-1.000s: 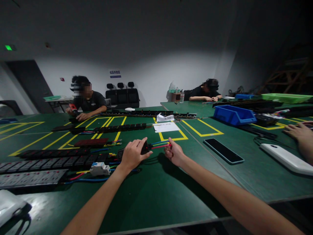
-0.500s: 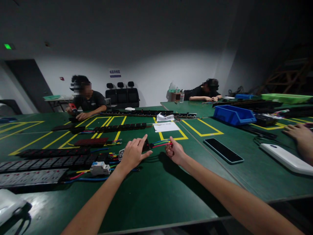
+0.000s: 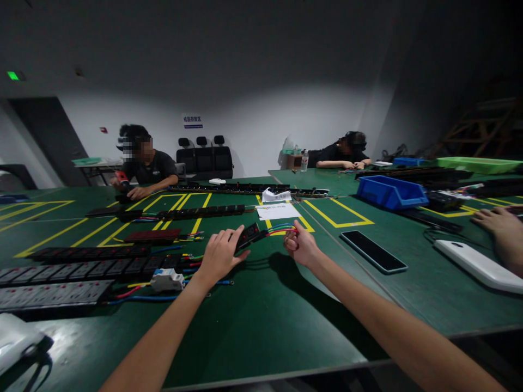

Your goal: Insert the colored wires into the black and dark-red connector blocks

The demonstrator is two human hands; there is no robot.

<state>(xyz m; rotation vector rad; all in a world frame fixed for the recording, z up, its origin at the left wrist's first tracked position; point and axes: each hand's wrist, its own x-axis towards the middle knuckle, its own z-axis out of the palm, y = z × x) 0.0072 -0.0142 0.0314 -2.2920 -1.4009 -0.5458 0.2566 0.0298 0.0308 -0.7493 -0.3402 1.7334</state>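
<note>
My left hand [image 3: 223, 251] is wrapped round a black socket strip [image 3: 250, 235], whose end sticks out past the thumb, raised over the green table. Blue, green and red wires [image 3: 278, 228] run from that end to my right hand [image 3: 301, 245], which pinches their tips. To the left lie several other socket strips [image 3: 77, 267] with coloured wire ends. A white breaker [image 3: 167, 280] rests among them, close to my left forearm.
A phone [image 3: 373, 251] and a white device [image 3: 478, 264] lie at the right, near another person's hand [image 3: 500, 223]. Farther back are a blue bin [image 3: 390, 191] and white papers [image 3: 278, 212]. Two people sit across the table [image 3: 253, 348].
My right hand has moved right and slightly up with the wire ends. More of the socket strip's end shows beyond my left hand, and it has shifted slightly right and up.
</note>
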